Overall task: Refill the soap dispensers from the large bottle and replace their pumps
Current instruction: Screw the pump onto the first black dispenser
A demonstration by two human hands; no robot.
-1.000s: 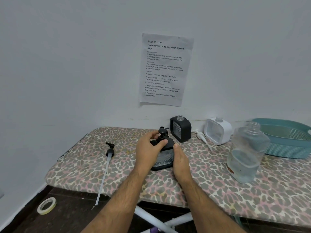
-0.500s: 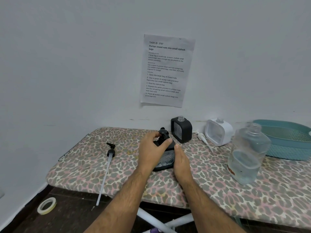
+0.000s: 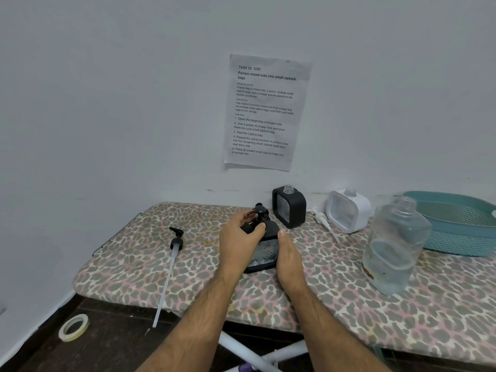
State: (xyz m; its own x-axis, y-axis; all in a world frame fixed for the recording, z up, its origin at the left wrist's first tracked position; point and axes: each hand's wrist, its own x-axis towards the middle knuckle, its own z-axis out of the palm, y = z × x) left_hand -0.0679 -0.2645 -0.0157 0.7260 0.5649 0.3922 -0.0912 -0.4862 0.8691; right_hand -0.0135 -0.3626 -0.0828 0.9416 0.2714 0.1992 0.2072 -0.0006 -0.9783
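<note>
From the head camera, a black soap dispenser [image 3: 264,252] stands near the middle of the leopard-print board [image 3: 188,285]; the left hand [image 3: 239,244] curls its fingers round the black pump [image 3: 259,214] at the dispenser's neck, thumb on the collar; the right hand [image 3: 288,257] lies against the dispenser's right side, and its fingers seem to wrap behind, though they are hidden. A second black dispenser [image 3: 289,206] and a white dispenser [image 3: 348,210] stand open-necked by the wall; a white pump [image 3: 323,222] lies between them; another black pump with a long tube [image 3: 171,257] lies to the left; the large clear bottle [image 3: 396,247], uncapped, stands at right, just in front of a teal basket [image 3: 461,224].
</note>
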